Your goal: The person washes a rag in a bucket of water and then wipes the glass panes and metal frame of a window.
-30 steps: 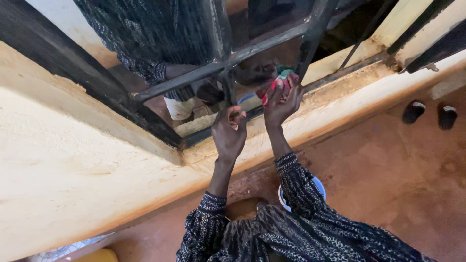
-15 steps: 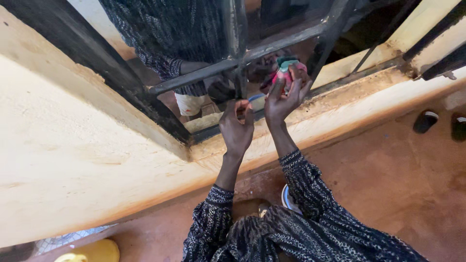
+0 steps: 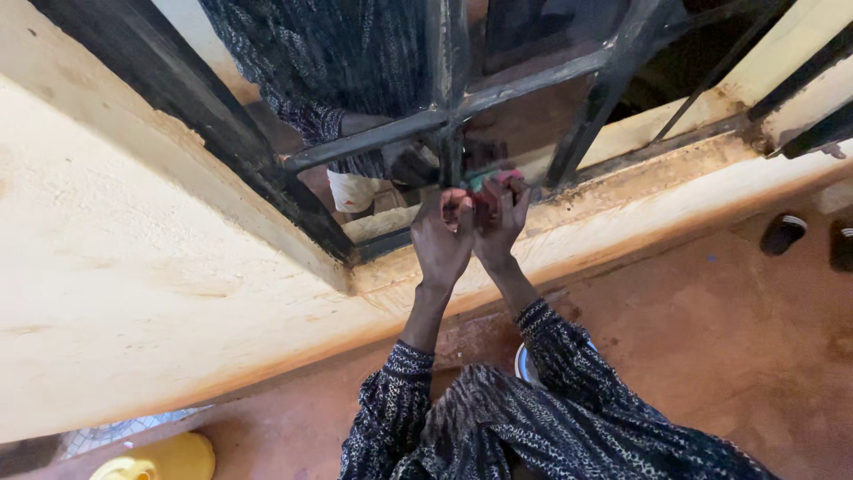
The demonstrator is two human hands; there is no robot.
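Where the dark window bars cross just above the lower edge of the pane, both hands meet, side by side and touching. Right hand: fingers curled and closed round a bunched cloth, red with a patch of green, pressed flat against the glass at the foot of the upright bar. Cloth peeking out above the fingertips, so lying up and slightly forward of that palm, no clear long axis in the crumpled wad. Left hand: fingers bent and narrow, resting against the cloth's left side and the bar; whether gripping the cloth or only steadying it, cannot tell. Right hand nearer to the cloth, with most of it under its fingers. Just below the hands, a pale yellow sill stained orange with dust, running off to the right. Down by the patterned sleeves, the rim of a blue basin on the reddish floor. Well apart at the far right, a pair of dark sandals; at lower left, a yellow container. Reflected in the glass: the same patterned clothing.
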